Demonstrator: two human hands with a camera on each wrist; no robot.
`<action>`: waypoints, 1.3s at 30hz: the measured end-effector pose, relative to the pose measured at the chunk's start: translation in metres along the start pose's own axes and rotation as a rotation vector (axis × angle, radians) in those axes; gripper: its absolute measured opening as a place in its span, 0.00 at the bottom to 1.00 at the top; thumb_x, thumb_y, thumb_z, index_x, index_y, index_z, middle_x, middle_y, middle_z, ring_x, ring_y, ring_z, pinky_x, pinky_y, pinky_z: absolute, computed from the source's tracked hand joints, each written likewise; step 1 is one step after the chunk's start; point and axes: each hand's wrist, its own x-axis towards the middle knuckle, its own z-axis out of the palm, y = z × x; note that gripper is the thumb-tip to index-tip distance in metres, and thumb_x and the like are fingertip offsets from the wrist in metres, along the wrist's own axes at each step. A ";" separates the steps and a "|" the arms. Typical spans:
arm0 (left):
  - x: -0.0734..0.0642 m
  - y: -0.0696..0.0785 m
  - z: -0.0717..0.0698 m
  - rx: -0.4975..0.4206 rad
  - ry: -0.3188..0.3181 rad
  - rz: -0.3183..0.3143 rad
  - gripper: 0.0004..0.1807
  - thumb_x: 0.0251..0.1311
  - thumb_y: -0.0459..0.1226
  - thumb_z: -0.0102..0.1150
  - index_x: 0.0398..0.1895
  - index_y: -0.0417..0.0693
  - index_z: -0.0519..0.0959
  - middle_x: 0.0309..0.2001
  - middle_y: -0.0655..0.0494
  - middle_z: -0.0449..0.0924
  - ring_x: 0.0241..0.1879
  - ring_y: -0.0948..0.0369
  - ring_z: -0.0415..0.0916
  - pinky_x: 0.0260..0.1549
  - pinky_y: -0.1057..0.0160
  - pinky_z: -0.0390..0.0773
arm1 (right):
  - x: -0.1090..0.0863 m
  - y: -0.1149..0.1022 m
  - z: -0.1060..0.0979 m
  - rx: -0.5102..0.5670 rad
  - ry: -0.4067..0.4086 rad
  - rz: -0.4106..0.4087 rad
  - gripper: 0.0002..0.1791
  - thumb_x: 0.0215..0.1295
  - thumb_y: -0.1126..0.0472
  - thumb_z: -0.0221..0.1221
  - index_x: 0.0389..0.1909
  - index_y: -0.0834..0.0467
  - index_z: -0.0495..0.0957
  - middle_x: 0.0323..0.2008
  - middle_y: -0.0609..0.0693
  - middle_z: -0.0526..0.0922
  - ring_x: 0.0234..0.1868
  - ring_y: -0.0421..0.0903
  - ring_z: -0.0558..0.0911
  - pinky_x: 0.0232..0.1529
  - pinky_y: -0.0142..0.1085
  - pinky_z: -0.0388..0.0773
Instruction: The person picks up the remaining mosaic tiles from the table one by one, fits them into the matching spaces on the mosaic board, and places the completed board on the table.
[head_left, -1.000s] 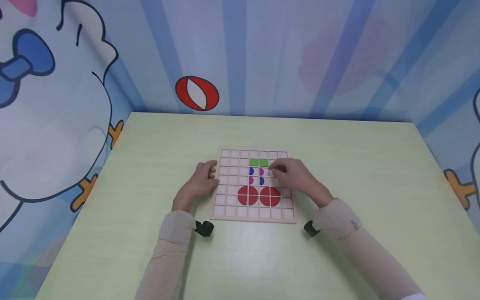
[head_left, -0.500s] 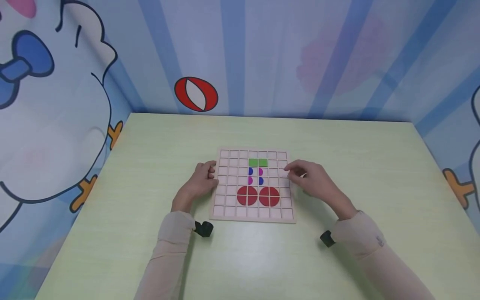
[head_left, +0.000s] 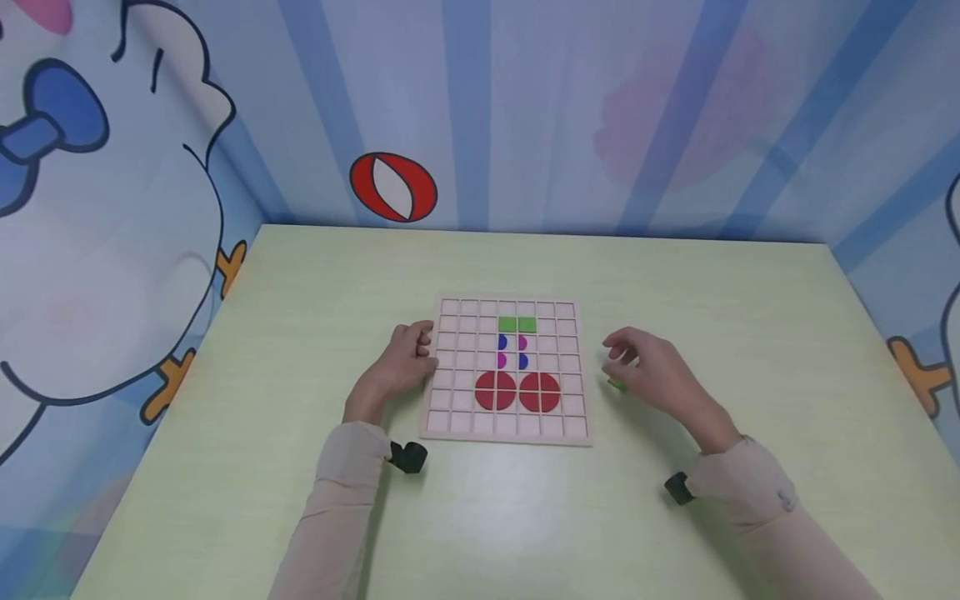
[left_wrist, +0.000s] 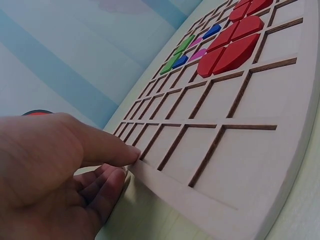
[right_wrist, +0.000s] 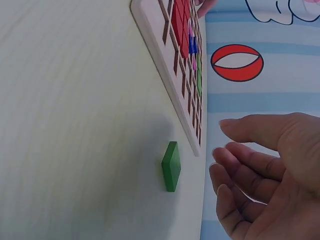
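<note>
A pale grid board (head_left: 457, 437) lies on the table with coloured pieces in its cells. My left hand (head_left: 401, 358) touches the board's left edge; in the left wrist view the thumb (left_wrist: 115, 150) lies on the rim, other fingers bent beside it. My right hand (head_left: 652, 371) hovers to the right of the board, thumb and fingers apart, nothing between them. Just below its fingertips a green piece (right_wrist: 171, 167) rests on the table, partly hidden by the hand in the head view. Two green squares (head_left: 517, 324) and two red circles (head_left: 496, 391) show on the board.
Small blue and pink half-round pieces (head_left: 522, 342) sit between the green squares and the red circles. The light table (head_left: 480, 517) meets a patterned wall (head_left: 525, 125) at the back. A black wrist camera (head_left: 409, 457) is at each sleeve cuff.
My right hand has moved right from over the board to beside it, its fingers spreading. The green piece below it now shows. My left hand stays at the board's left edge.
</note>
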 end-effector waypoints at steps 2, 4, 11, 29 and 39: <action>0.000 0.001 0.000 0.003 -0.001 0.002 0.35 0.63 0.29 0.49 0.73 0.42 0.52 0.53 0.50 0.56 0.51 0.57 0.58 0.48 0.60 0.64 | -0.001 0.004 0.000 -0.006 -0.005 0.016 0.21 0.63 0.59 0.60 0.56 0.61 0.72 0.46 0.57 0.79 0.46 0.52 0.76 0.38 0.38 0.77; 0.000 0.001 0.000 0.007 0.000 0.004 0.35 0.63 0.29 0.49 0.73 0.42 0.52 0.53 0.50 0.56 0.51 0.57 0.58 0.48 0.60 0.64 | -0.001 0.007 0.000 -0.007 -0.005 0.024 0.21 0.62 0.60 0.61 0.55 0.61 0.72 0.47 0.57 0.78 0.46 0.53 0.76 0.38 0.39 0.77; 0.000 0.002 0.000 0.008 0.005 -0.002 0.35 0.63 0.30 0.49 0.73 0.42 0.52 0.53 0.50 0.56 0.51 0.57 0.58 0.49 0.60 0.64 | -0.006 0.014 0.001 -0.014 -0.005 0.045 0.23 0.60 0.62 0.62 0.54 0.65 0.72 0.47 0.60 0.78 0.46 0.54 0.77 0.42 0.43 0.76; 0.001 0.000 0.001 0.004 0.001 -0.001 0.34 0.63 0.30 0.49 0.73 0.43 0.52 0.54 0.50 0.56 0.51 0.57 0.58 0.49 0.60 0.64 | -0.010 0.024 0.009 -0.006 -0.030 0.127 0.25 0.59 0.59 0.64 0.52 0.68 0.70 0.46 0.62 0.76 0.46 0.54 0.75 0.45 0.44 0.74; 0.000 0.000 0.001 0.007 0.001 -0.002 0.34 0.64 0.30 0.49 0.72 0.43 0.53 0.54 0.50 0.56 0.52 0.57 0.58 0.49 0.61 0.65 | -0.010 0.029 0.011 -0.003 -0.022 0.117 0.20 0.61 0.58 0.62 0.49 0.67 0.73 0.45 0.61 0.77 0.46 0.55 0.77 0.45 0.44 0.75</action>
